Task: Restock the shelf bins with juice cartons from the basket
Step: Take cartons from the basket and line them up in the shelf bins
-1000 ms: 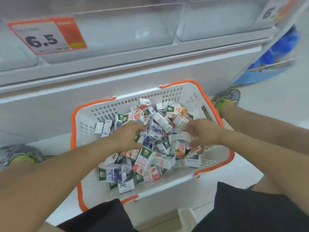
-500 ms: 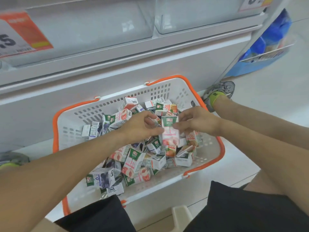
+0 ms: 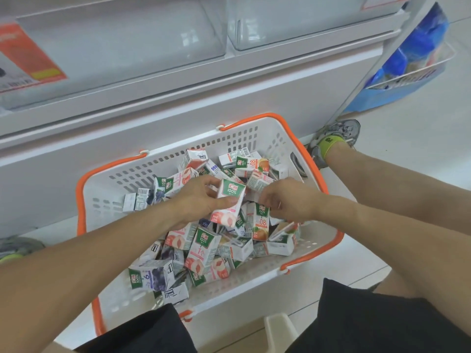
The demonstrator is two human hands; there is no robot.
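Head view: left hand point(image 3: 196, 200) pinches a boxy, glossy peach carton point(image 3: 229, 202) over the slotted white plastic basket point(image 3: 102, 200); right hand point(image 3: 285, 200) fingers curled into the carton heap, grasp unclear.

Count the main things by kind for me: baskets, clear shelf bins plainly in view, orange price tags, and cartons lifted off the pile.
Basket: 1
Clear shelf bins: 2
Orange price tags: 2
Carton held up by the left hand: 1
Total: 6
The loose pile is too jumbled to count.
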